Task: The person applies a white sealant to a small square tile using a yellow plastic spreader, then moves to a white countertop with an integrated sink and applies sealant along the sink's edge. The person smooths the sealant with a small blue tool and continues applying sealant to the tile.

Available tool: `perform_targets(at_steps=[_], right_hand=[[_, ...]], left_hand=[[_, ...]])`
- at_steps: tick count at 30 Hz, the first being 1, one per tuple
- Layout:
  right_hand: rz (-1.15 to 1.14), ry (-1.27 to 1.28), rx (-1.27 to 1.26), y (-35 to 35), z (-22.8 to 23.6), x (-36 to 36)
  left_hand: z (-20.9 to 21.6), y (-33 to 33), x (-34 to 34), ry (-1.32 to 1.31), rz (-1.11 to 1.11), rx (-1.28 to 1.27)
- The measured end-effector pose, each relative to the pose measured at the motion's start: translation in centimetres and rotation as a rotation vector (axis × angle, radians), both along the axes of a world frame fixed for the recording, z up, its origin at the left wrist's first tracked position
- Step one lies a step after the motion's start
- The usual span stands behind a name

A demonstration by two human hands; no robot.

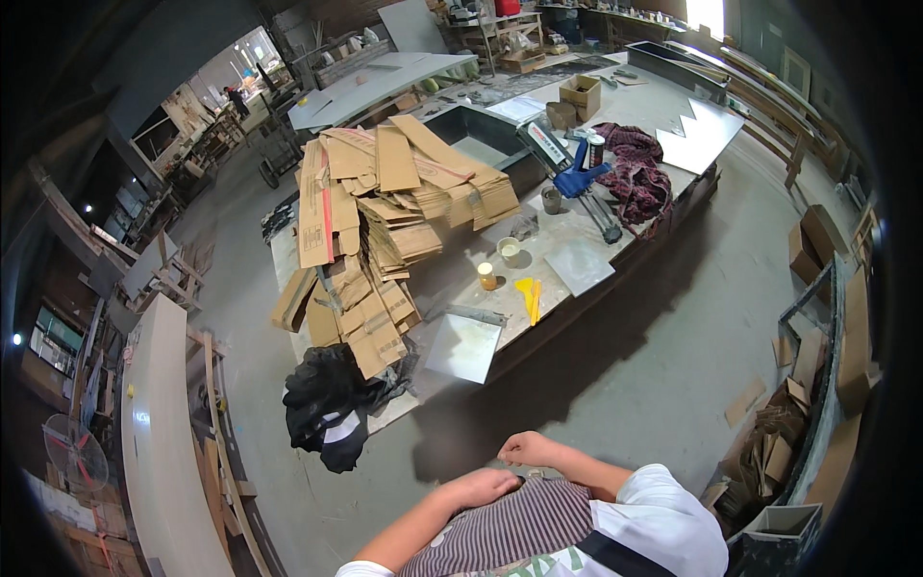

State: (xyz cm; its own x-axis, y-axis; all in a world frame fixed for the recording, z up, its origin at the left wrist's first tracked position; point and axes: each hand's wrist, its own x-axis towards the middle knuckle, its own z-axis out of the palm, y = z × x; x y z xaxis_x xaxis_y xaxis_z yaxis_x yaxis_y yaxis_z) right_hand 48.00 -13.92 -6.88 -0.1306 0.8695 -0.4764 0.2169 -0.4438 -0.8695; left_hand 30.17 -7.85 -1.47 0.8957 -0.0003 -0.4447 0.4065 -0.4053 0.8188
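Note:
My left hand [486, 488] rests at my waist against the striped apron [519, 524], fingers together, with a small dark thing at their tips. Just beyond it, my right hand [529, 448] is raised with its fingers curled; whatever they may hold is too small to make out. Both hands are apart from the worktable [452, 279] ahead. Nearest to them on its edge lies a white square panel [463, 348]. Further along are a yellow scraper [524, 287], a small jar with a pale lid [487, 278], a cup [509, 254] and a grey square panel [580, 266].
Flattened cardboard [385, 207] is heaped on the table's left, with black cloth [332, 399] hanging off the corner. Toward the back lie a blue-handled caulking gun [580, 181] and dark red cloth [637, 178]. Cardboard scraps [774, 442] and a bin [779, 534] stand at right.

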Motion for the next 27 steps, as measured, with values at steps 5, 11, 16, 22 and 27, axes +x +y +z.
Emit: perform_targets(at_steps=[5,11,16,22,27], right_hand=[[0.008,0.017,-0.020,0.2,-0.2,-0.5],[0.011,-0.034,0.024,0.1,-0.9,-0.4],[0.006,-0.055,0.040,-0.4,-0.8,0.2],[-0.070,-0.015,0.011,-1.1,-0.9,1.4],[-0.116,-0.016,0.016,-1.5,-0.9,2.6]], left_hand=[[-2.1,-0.6,-0.1,0.162,-0.051,-0.064],[-1.1,-1.2,2.0,0.147,-0.018,0.053],[-2.1,-1.0,2.9,0.180,-0.116,0.079],[-2.0,-0.7,3.3,0.190,-0.032,-0.024],[0.2,-0.3,5.3,0.172,-0.114,0.098]])
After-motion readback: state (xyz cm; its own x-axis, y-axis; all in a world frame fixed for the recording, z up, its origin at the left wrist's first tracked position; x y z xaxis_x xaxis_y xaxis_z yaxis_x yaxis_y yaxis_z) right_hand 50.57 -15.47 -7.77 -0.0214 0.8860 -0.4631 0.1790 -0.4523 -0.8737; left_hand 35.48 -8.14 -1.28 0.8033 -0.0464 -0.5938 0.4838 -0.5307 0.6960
